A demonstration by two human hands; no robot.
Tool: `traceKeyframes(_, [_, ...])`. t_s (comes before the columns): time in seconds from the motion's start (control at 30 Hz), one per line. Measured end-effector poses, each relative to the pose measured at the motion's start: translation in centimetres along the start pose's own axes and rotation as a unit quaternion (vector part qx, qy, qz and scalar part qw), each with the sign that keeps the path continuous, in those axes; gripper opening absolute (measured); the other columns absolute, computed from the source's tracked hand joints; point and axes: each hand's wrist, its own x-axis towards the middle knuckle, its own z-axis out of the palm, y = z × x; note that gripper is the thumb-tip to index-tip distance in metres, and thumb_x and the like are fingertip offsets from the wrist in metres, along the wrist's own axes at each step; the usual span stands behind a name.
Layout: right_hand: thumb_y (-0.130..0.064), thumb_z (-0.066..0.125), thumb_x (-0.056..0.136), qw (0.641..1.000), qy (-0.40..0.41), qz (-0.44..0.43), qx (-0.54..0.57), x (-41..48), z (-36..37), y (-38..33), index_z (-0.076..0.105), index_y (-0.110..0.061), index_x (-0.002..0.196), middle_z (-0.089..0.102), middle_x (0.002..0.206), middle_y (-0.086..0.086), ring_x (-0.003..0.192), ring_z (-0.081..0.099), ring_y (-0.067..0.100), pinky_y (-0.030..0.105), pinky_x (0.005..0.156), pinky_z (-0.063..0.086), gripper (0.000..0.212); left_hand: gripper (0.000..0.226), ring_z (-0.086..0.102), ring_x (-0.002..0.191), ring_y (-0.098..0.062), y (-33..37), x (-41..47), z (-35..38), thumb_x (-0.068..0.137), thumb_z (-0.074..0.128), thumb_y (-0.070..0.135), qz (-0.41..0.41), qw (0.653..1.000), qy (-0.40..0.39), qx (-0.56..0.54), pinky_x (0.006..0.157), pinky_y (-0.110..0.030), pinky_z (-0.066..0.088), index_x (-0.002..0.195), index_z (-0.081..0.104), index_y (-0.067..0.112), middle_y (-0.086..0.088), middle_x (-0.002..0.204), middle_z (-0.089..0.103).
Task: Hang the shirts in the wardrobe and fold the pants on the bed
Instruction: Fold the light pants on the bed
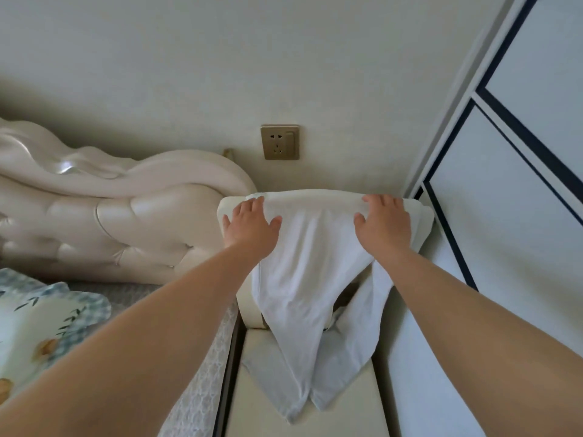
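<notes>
A white garment [312, 279] is draped over the back of a cream chair [227, 206] that stands between the bed and the wardrobe; its two long ends hang down onto the seat [252, 389]. My left hand [249, 225] lies flat on the garment's upper left edge at the chair back, fingers spread. My right hand [383, 222] lies on the upper right edge, its fingers bent slightly over the cloth. Whether the garment is a shirt or pants I cannot tell.
The cream tufted headboard [94, 209] and the bed with a leaf-patterned cover [41, 326] are on the left. The white wardrobe door with dark trim [504, 216] stands close on the right. A gold wall socket [279, 141] is above the chair.
</notes>
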Motion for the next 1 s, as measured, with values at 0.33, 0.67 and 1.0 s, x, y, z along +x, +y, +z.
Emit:
traceKeyframes(0.33, [-0.045,0.024,0.098,0.989,-0.110,0.095,-0.014,6.8,1.2,-0.4,0.062,-0.002,0.112,0.060,0.117,0.018,0.112,0.050,0.034,0.037,0.092,0.038,0.059,0.066,0.018,0.143,-0.022,-1.7,6.2,0.3,0.093,0.033,0.057,-0.064,0.998,-0.026,-0.003,0.116,-0.044,0.012,0.142,0.038,0.014,-0.006,0.150,0.034])
traceKeyframes(0.67, [-0.024,0.036,0.098,0.990,-0.107,0.095,0.005,8.8,2.0,-1.2,0.064,-0.004,0.100,0.063,0.108,0.018,0.102,0.057,0.034,0.033,0.078,0.038,0.035,0.034,0.048,0.119,-0.027,-0.3,7.6,0.1,0.096,0.039,0.035,-0.112,0.986,-0.011,-0.120,0.116,-0.043,0.010,0.123,0.057,0.025,-0.006,0.110,0.064])
traceKeyframes(1.0, [-0.017,0.036,0.099,0.925,-0.029,0.151,0.347,6.1,-0.2,-1.6,0.055,-0.009,0.073,0.056,0.079,0.011,0.086,0.050,0.027,0.030,0.066,0.031,0.033,0.018,0.057,0.077,-0.017,1.4,4.3,-2.1,0.088,0.055,0.040,-0.188,0.840,-0.007,-0.509,0.064,-0.028,0.047,0.082,0.055,0.023,0.005,0.080,0.058])
